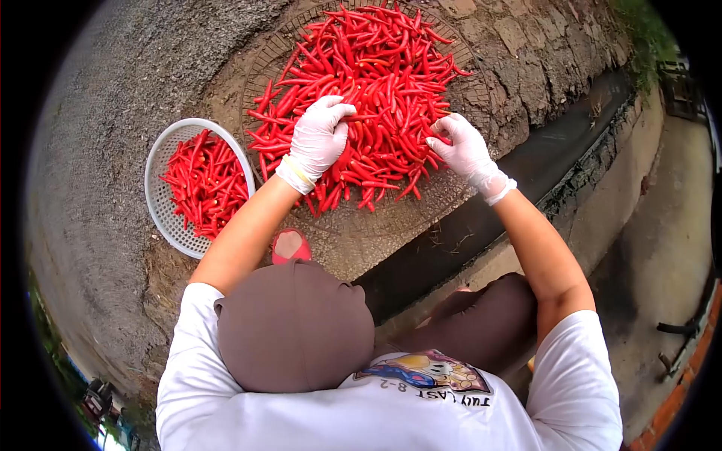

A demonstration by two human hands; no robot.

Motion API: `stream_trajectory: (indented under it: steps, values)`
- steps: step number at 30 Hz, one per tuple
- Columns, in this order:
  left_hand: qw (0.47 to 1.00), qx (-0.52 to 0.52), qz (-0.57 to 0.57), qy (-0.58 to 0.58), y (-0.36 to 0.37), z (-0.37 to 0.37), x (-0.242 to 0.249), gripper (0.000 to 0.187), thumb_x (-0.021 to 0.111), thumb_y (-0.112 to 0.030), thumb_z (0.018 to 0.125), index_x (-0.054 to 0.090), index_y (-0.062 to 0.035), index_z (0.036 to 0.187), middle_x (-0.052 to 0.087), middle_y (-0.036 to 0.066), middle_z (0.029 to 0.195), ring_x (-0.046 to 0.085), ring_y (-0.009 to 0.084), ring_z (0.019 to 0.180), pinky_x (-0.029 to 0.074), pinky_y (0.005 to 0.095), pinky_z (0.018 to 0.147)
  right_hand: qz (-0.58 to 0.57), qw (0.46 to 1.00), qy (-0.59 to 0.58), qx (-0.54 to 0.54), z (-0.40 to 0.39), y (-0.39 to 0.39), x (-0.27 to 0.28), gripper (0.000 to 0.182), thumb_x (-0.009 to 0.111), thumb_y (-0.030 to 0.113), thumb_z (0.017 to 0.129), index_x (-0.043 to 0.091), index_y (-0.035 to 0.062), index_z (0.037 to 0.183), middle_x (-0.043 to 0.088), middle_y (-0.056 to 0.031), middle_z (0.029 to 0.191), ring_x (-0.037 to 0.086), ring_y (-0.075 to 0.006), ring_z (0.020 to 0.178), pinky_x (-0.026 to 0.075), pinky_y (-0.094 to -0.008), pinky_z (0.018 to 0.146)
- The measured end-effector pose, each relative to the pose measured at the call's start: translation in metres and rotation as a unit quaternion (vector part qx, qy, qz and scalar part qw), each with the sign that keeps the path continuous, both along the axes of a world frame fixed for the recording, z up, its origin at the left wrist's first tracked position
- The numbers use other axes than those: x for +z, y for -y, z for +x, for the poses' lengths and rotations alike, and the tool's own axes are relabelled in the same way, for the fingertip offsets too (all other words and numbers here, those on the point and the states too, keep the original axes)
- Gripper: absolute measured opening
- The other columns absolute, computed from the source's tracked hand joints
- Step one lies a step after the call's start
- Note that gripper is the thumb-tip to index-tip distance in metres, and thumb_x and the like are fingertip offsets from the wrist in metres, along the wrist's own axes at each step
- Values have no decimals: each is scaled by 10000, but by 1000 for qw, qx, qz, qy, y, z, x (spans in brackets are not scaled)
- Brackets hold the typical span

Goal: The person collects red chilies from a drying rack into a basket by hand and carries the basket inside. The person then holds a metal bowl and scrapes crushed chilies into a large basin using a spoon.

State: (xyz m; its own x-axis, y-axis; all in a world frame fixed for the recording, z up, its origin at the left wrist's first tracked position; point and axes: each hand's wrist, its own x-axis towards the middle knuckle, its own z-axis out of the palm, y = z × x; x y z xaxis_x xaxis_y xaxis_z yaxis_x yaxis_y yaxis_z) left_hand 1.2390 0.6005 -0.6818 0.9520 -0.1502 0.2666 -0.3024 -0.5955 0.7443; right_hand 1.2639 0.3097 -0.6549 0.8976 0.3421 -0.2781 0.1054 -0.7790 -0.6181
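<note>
Red chillies (pixel 376 98) lie heaped on a round woven tray (pixel 353 218) on rough stony ground (pixel 113 90), straight ahead of the crouching person. The tray's far edge is cut off at the top of the view; the heap covers most of the mesh. Single chillies are hard to tell apart under the hands. The picture corners are black, and the person's knees block part of the ground near the tray.

The left hand (pixel 320 139), in a white glove, rests palm-down on the left side of the heap, fingers curled and bunched over some chillies; whether it really grips any, cannot tell. The right hand (pixel 462 146), also gloved, sits at the right edge of the heap, fingers bent inward and touching chillies there; its fingertips are buried among them, so a firm hold cannot be made out.

A white plastic basket (pixel 162 203) stands left of the tray, just beside it, partly filled with more chillies (pixel 203 180). A red sandal (pixel 291 246) shows below the left forearm at the tray's near edge. A dark gutter (pixel 526 165) runs along the right, beside a concrete path (pixel 662 225).
</note>
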Motion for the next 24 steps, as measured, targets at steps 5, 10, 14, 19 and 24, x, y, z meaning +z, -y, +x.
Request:
stream_trajectory:
  steps: [5, 10, 14, 19, 24]
  values:
    - [996, 18, 68, -54, -30, -12, 4, 481, 595, -17, 750, 572, -76, 1226, 508, 229, 1283, 495, 375, 1175, 400, 420, 1015, -64, 993, 90, -32, 26, -1, -25, 163, 694, 166, 768, 602, 41, 817, 592, -127, 952, 594, -317, 909, 500, -396, 788]
    - [979, 76, 179, -59, -45, -31, 9, 675, 684, -158, 747, 431, -18, 1358, 423, 261, 1356, 396, 405, 1257, 328, 456, 1062, -60, 988, 125, -74, 14, -2, -47, 239, 685, 149, 782, 568, 36, 957, 584, -143, 969, 594, -322, 906, 491, -394, 811]
    - [979, 81, 174, -72, -45, -43, 12, 691, 677, -206, 788, 388, -4, 1382, 396, 262, 1388, 377, 403, 1282, 307, 459, 1076, 45, 986, 43, -152, 1, -7, -55, 373, 674, 98, 814, 518, 33, 1148, 592, -142, 1053, 615, -281, 955, 497, -360, 846]
    - [982, 117, 133, -61, -57, -39, 32, 579, 619, -84, 806, 436, 9, 1347, 404, 250, 1390, 381, 395, 1285, 301, 444, 1091, 31, 985, 67, -158, 1, 4, -42, 477, 688, 93, 802, 505, 19, 1236, 585, -150, 1132, 606, -270, 987, 489, -358, 870]
    - [966, 191, 173, 6, -91, -7, 11, 612, 553, -23, 808, 354, 69, 1379, 377, 286, 1393, 360, 414, 1304, 290, 440, 1099, -156, 922, 285, -209, 22, 53, -20, 527, 705, 242, 795, 506, 51, 1244, 565, -141, 1157, 526, -333, 1080, 414, -428, 935]
